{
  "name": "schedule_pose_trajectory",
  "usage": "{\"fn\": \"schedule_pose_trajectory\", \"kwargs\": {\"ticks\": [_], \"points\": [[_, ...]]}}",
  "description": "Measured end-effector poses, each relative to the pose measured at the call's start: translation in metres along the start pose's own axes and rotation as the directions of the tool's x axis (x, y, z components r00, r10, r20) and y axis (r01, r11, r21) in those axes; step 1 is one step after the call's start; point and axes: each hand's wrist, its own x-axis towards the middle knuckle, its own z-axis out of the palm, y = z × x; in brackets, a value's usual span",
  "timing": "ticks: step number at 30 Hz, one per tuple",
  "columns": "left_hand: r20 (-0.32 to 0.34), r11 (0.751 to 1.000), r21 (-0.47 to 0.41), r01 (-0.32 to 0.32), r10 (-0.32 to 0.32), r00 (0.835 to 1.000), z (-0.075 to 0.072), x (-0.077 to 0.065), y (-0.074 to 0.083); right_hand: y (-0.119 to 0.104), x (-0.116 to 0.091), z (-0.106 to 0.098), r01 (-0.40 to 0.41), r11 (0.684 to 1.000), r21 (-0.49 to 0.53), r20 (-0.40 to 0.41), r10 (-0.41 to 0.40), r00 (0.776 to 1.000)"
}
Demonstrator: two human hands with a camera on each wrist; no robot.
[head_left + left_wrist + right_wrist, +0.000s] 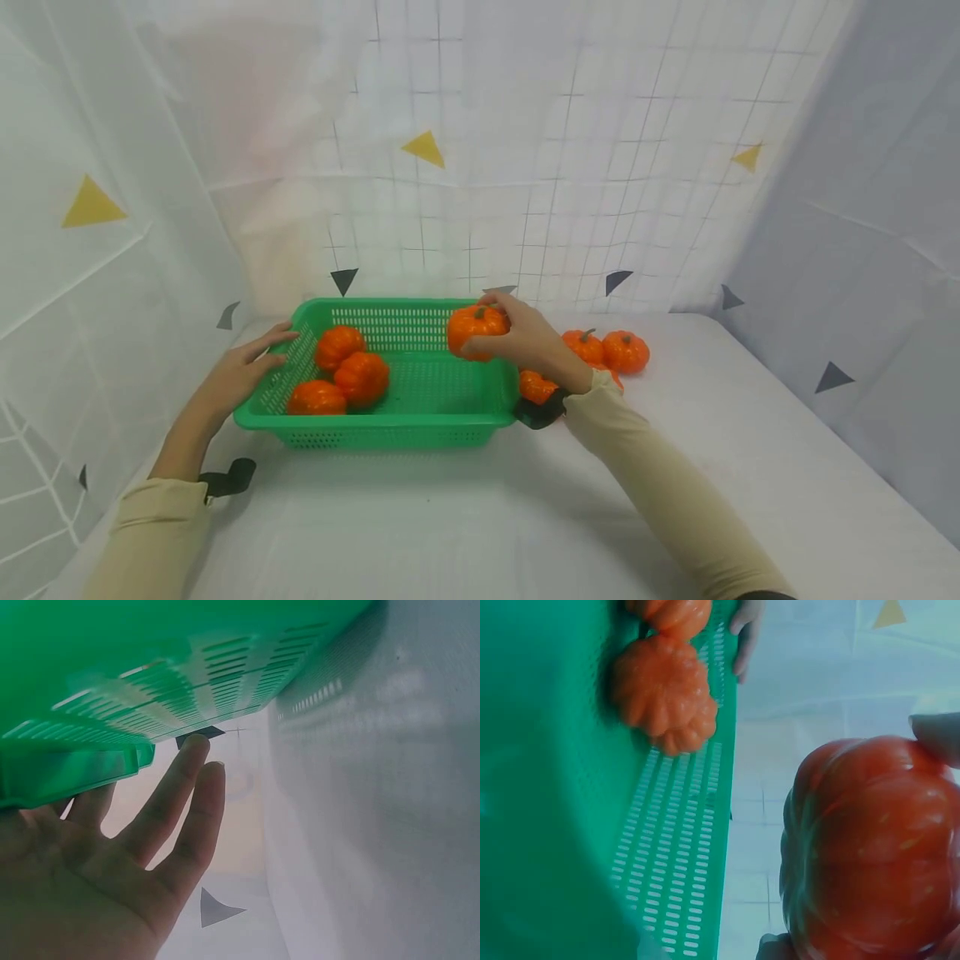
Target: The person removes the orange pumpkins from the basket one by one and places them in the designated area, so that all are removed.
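The right hand (529,335) grips a pumpkin (469,327), probably light, stiff, slightly slippery, best held by its ribbed sides; the left hand (234,377), fingers outstretched, touches the basket (382,422).

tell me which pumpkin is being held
The pumpkin gripped by the right hand, raised at the green basket's right end; three others lie inside it, the rest beside it, ungripped.

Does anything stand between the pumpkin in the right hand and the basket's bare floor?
Nothing visible: the right hand holds the pumpkin above the basket; the three pumpkins inside lie at its left end.
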Motion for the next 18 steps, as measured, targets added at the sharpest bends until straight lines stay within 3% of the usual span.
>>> {"fn": "schedule_pose_trajectory", "kwargs": {"ticks": [8,18], "points": [[0.0,1.0,0.022,-0.003,0.003,1.0,0.0,-0.001,0.0,0.007,-0.012,-0.009,0.031,0.999,0.03,-0.009,-0.031,0.999],[-0.005,0.999,0.035,0.001,-0.001,1.0,0.001,0.0,-0.001,0.016,-0.031,-0.024,-0.055,0.998,0.014,-0.02,0.055,0.998]]}}
